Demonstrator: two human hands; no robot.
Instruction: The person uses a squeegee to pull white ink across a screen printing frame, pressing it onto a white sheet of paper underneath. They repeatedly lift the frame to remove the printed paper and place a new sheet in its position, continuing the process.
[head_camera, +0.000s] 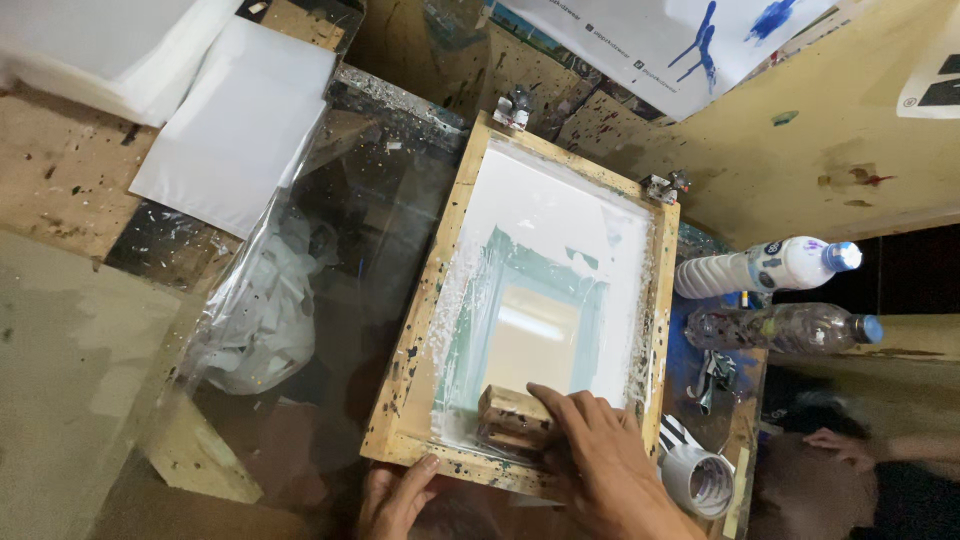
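Wooden squeegee (512, 415) under right hand (600, 465) — left hand (395, 500) steadies frame (425, 300).

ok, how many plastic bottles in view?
2. Both lie on their sides right of the wooden frame: a white bottle above, a clear bottle just below it. More may sit hidden off the right edge.

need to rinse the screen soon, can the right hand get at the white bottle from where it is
Probably yes. The right hand rests on the wooden squeegee inside the frame, and the white bottle lies just past the frame's right rail with nothing between them; the hand would only need to let go and lift over the rail.
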